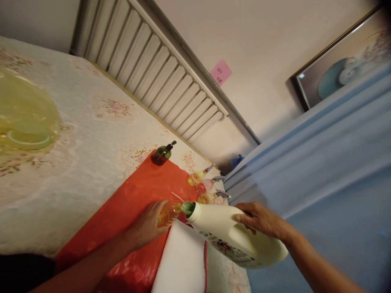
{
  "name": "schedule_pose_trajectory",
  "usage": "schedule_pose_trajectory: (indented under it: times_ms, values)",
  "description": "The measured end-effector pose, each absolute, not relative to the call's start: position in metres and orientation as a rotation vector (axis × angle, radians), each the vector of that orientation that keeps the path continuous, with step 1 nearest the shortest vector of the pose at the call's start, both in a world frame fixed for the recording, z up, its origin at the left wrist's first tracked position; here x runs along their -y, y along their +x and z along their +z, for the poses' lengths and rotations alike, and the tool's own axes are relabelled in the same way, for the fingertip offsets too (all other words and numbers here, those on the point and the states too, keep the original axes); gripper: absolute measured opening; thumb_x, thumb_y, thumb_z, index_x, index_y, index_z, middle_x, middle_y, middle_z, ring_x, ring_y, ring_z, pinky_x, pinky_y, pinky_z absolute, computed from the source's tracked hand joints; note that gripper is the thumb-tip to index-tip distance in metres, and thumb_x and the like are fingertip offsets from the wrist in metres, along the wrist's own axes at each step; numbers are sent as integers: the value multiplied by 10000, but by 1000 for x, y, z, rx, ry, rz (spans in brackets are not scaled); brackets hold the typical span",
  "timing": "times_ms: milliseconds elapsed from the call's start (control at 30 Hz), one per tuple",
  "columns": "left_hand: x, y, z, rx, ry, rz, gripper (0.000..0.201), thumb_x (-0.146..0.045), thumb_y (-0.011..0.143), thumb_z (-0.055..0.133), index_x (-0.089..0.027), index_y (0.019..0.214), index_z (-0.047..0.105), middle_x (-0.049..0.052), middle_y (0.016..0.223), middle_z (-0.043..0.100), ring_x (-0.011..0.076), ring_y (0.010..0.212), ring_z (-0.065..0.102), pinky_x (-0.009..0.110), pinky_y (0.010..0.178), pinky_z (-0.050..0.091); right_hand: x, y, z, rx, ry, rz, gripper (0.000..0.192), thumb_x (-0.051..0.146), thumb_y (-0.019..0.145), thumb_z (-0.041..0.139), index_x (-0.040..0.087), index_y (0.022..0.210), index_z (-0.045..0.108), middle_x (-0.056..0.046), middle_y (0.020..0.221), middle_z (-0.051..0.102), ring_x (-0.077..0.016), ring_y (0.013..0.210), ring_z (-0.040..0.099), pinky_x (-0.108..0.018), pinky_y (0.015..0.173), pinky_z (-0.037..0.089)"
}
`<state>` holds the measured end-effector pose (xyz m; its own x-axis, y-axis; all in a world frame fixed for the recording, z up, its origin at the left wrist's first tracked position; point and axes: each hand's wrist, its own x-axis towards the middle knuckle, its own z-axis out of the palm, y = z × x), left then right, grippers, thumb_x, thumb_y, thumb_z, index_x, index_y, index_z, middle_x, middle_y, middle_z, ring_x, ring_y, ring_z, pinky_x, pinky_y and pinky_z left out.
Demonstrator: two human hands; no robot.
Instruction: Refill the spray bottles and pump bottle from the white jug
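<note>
Grips the tilted cream jug [224, 221] in the right hand [259, 219]; clasps a small bottle [167, 215] in the left hand [149, 223], at the jug's mouth. Has three spray bottles [196, 178] beyond the jug, a pink note [220, 72] farther off.

From my end I see a floral tablecloth [91, 167], a translucent yellow basin [27, 106] on it cut off at frame left, white radiator [155, 76] along its far edge, handwritten pink note [220, 72] on the wall, framed picture [339, 73] upper right, light-blue curtain [330, 171] below that.
</note>
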<state>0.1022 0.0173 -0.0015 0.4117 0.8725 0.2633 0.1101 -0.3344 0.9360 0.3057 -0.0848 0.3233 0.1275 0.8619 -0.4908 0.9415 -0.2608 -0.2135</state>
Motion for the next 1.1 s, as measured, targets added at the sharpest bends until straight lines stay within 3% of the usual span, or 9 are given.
schedule_pose_trajectory:
  times_ms: [433, 633, 833, 1100]
  values:
    - [-18, 102, -3, -858, 1733, 1031, 667, -383, 718, 724, -239, 1335, 517, 126, 1352, 614, 344, 1265, 563, 481, 1075, 459, 85, 307, 323, -1815, 2233, -811, 475, 624, 898, 538, 159, 840, 613, 13, 669, 534, -102, 550, 504, -199, 487, 421]
    - [-18, 102, 0, -875, 1748, 1005, 687, -388, 726, 719, -186, 1350, 514, 163, 1374, 590, 352, 1287, 544, 468, 1085, 449, 85, 307, 323, -1813, 2237, -816, 459, 605, 902, 542, 154, 847, 612, 15, 665, 529, -100, 550, 497, -197, 488, 420]
    - [-17, 102, -1, -852, 1744, 1002, 671, -367, 739, 721, -256, 1357, 483, 134, 1367, 594, 332, 1284, 542, 487, 1087, 442, 85, 304, 324, -1807, 2242, -817, 472, 622, 890, 541, 158, 830, 601, 17, 658, 519, -106, 549, 499, -204, 485, 418]
    - [-19, 103, -4, -859, 1775, 1011, 648, -380, 755, 702, -215, 1345, 492, 147, 1368, 592, 322, 1282, 542, 481, 1098, 428, 85, 304, 323, -1806, 2246, -819, 459, 611, 891, 536, 159, 835, 595, 12, 668, 521, -110, 553, 502, -208, 491, 425]
